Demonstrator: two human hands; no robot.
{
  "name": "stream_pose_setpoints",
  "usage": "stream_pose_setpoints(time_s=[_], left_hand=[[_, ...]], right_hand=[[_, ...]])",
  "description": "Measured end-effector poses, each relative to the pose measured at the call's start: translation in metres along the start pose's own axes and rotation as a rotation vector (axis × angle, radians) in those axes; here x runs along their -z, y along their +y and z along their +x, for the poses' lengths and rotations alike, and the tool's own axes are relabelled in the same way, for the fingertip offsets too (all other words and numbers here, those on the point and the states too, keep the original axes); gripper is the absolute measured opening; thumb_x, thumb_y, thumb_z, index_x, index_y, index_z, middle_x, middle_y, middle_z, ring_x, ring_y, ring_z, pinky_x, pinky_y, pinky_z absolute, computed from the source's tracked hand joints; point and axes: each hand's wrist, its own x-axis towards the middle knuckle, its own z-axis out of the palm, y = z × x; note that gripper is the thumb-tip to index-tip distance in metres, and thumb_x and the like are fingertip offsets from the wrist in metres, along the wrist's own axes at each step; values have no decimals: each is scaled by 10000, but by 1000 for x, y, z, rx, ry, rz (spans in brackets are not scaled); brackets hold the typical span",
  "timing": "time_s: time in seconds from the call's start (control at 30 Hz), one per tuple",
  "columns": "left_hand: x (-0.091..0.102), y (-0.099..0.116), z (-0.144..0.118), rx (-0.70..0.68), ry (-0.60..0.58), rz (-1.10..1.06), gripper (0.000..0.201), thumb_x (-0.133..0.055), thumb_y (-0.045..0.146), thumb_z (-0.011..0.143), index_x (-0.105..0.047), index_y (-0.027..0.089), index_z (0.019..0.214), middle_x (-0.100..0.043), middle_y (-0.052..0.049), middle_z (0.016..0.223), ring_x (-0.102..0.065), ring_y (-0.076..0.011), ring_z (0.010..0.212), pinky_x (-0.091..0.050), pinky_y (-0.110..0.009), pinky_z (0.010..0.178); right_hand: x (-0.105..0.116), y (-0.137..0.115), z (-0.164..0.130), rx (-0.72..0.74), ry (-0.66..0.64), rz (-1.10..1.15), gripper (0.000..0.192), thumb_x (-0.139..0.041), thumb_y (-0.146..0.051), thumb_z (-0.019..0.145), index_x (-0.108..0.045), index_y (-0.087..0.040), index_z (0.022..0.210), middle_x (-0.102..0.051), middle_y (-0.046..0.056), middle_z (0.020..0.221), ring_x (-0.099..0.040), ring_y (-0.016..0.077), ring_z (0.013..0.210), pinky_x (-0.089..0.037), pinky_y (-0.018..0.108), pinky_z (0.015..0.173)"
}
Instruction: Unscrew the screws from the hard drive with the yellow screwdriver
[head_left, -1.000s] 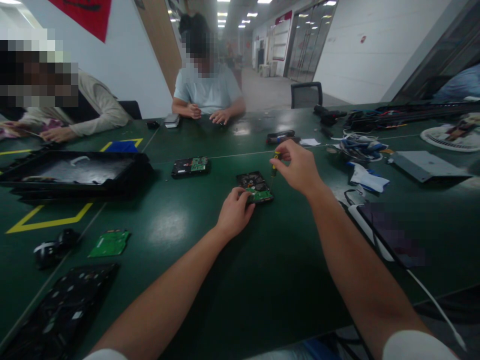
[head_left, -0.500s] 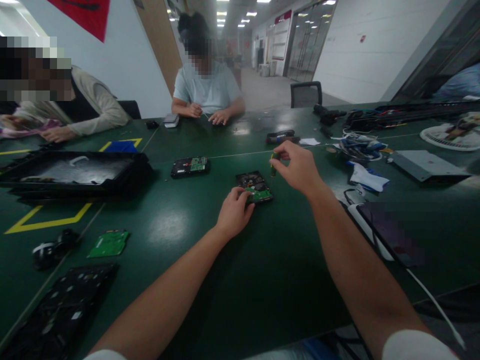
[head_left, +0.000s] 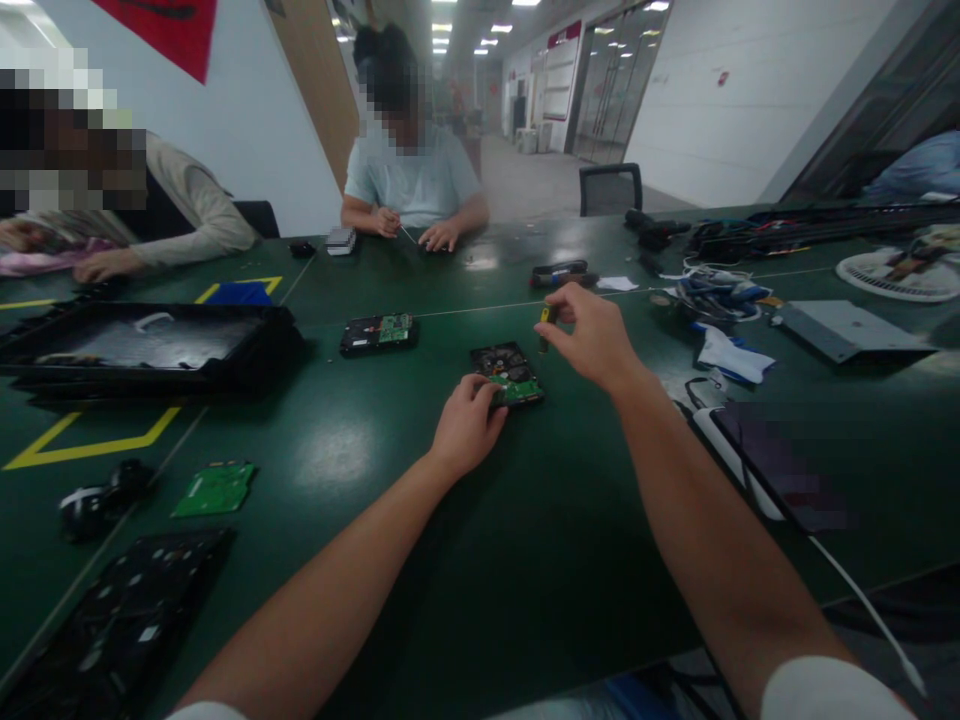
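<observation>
A hard drive (head_left: 498, 360) lies on the green table, its green circuit board (head_left: 519, 388) facing up on the near side. My left hand (head_left: 471, 418) is closed on the drive's near left edge, fingertips over the board. Right of the drive and above the tabletop, my right hand (head_left: 589, 330) pinches a small screwdriver (head_left: 545, 328) with a yellow and dark handle, held upright. Its tip is too small to make out. A second hard drive (head_left: 379, 333) rests farther left, apart from both hands.
At left are a black tray-like casing (head_left: 150, 340), a loose green circuit board (head_left: 215, 489) and a black panel (head_left: 120, 610). To the right lie a phone (head_left: 780, 465), a metal plate (head_left: 851, 330) and bundled cables (head_left: 720, 290). Two people sit across the table.
The screwdriver in my right hand has turned slightly, with more yellow showing. My left hand stays on the hard drive.
</observation>
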Motion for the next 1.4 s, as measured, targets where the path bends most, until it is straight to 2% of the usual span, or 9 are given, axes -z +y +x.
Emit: stream_pose_setpoints(time_s=[0.13, 0.3, 0.53, 0.77, 0.9, 1.1, 1.27, 1.4], left_hand=[[0, 1, 0, 3, -6, 6, 360, -640, 293, 1007, -616, 199, 1354, -542, -163, 1385, -620, -332, 1265, -568, -544, 1085], [0, 0, -1, 0, 5, 10, 358, -644, 295, 1007, -619, 207, 1353, -547, -152, 1380, -628, -321, 1254, -568, -538, 1086], [-2, -2, -1, -5, 9, 3, 363, -644, 302, 1007, -617, 222, 1360, -546, -144, 1384, -624, -322, 1263, -570, -542, 1088], [-1, -2, 0, -3, 9, -7, 354, -642, 299, 1005, -620, 233, 1353, -546, -142, 1382, -626, -323, 1259, -574, -543, 1083], [-1, -1, -1, 1, 8, -7, 357, -645, 294, 1003, -618, 227, 1352, -543, -146, 1385, -623, -326, 1263, -565, -549, 1090], [-2, -2, -1, -1, 3, 1, 361, -640, 302, 1007, -620, 214, 1356, -546, -157, 1385, -622, -330, 1259, -572, -550, 1074], [-3, -3, 0, -7, 14, 2, 359, -651, 292, 995, -623, 233, 1348, -548, -144, 1380, -621, -328, 1270, -571, -545, 1081], [-3, -3, -1, -5, 9, 5, 364, -647, 296, 998, -618, 226, 1354, -545, -150, 1385, -621, -332, 1266, -572, -551, 1078]], right_hand=[[1, 0, 0, 22, -25, -32, 274, -738, -207, 858, -655, -240, 1117, -724, 102, 1128, -689, 293, 983, -567, 489, 936], [1, -1, 0, -24, 28, -33, 267, -762, -220, 840, -629, -230, 1072, -733, 105, 1092, -695, 290, 932, -570, 475, 894], [0, -1, 1, 53, -15, -17, 232, -693, -180, 887, -669, -235, 1111, -744, 99, 1122, -706, 287, 1000, -571, 470, 949], [-2, 2, 1, -5, 35, -9, 227, -769, -286, 865, -658, -241, 1058, -746, 92, 1070, -705, 291, 944, -587, 468, 892], [-2, 1, 1, 45, -4, -20, 240, -715, -225, 891, -687, -238, 1128, -746, 104, 1157, -706, 302, 1022, -566, 491, 965], [-1, -1, 1, -8, 38, -30, 229, -745, -220, 858, -670, -237, 1073, -752, 99, 1108, -706, 300, 962, -572, 480, 917], [0, -1, 1, 50, 3, -45, 258, -704, -194, 874, -691, -234, 1129, -735, 111, 1167, -690, 306, 1021, -555, 501, 973], [-1, 0, 1, 12, 41, -51, 251, -711, -184, 855, -662, -237, 1095, -726, 111, 1133, -678, 309, 1011, -559, 497, 949]])
